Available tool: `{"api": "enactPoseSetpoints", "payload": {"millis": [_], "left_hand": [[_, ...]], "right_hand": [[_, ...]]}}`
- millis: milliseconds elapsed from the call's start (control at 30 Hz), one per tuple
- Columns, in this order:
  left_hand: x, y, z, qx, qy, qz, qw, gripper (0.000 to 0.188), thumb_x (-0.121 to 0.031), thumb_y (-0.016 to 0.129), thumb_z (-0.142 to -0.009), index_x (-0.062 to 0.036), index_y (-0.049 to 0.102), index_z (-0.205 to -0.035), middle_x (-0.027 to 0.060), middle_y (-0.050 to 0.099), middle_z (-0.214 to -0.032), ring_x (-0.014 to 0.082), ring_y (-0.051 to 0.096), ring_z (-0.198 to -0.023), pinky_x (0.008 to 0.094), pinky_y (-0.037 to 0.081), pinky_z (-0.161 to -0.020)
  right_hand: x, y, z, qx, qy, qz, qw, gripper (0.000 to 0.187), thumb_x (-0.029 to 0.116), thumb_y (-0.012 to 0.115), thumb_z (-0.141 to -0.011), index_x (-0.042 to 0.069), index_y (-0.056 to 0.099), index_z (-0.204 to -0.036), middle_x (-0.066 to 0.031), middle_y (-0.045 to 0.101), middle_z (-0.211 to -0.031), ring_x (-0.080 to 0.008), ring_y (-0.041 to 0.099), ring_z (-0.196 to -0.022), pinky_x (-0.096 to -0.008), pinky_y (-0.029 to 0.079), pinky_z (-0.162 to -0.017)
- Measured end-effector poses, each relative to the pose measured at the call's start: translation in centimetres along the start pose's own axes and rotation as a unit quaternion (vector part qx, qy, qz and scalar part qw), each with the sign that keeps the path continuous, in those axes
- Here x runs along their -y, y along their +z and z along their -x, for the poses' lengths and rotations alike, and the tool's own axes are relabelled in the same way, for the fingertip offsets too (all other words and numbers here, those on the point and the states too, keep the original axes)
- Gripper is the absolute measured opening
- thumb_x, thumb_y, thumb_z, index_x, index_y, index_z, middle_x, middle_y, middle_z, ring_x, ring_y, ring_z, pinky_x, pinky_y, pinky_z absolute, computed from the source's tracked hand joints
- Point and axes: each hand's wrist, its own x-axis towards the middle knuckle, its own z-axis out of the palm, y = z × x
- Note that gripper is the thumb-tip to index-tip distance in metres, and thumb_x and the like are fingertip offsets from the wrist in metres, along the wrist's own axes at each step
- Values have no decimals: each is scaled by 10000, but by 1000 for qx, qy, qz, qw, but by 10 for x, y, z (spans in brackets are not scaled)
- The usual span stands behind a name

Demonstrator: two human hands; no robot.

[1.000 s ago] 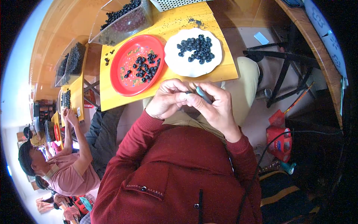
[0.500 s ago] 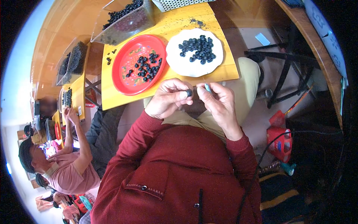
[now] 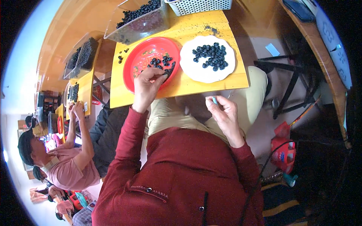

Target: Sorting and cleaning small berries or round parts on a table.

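Over the near side of the red plate (image 3: 132,62), my left hand (image 3: 149,86) has thumb and fingers pinched at a dark round blueberry, mostly hidden by the fingertips. More blueberries (image 3: 156,62) lie in that plate around my fingers. My right hand (image 3: 225,113) hovers over my lap, just off the board's near edge, its fingers closed on a small light-blue tool (image 3: 215,100); only its tip shows, so its kind cannot be made out. To the right of the red plate, a white scalloped plate (image 3: 192,69) holds a cluster of blueberries (image 3: 212,56).
A clear plastic bin (image 3: 151,28) of dark berries and a white perforated basket (image 3: 200,6) stand at the back of the yellow board (image 3: 173,90). Loose berries and dark crumbs (image 3: 212,29) lie on it. At left, another person (image 3: 68,162) works at a similar board.
My left hand has moved from in front of my body, where it held a berry, forward and left into the red plate. My right hand has dropped slightly, keeping the light-blue tool.
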Motion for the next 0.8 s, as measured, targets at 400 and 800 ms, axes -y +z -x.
{"api": "enactPoseSetpoints", "payload": {"millis": [400,800], "left_hand": [[3,3,-36,23,111,-176,978,115,-91,734,-805,-10,714,-885,133,676,-806,250,678,-713,335,525,-649],[-24,42,-41,104,192,-176,960,120,-72,708,-770,-28,716,-882,137,685,-872,312,676,-801,385,543,-728]], "right_hand": [[-15,-5,5,2,17,18,1000,211,166,686,-929,-34,702,-993,1,648,-791,-50,547,-724,-221,448,-632],[-43,-19,6,5,127,-113,985,207,169,675,-936,27,673,-1087,49,570,-705,4,413,-515,-179,303,-439]]}}
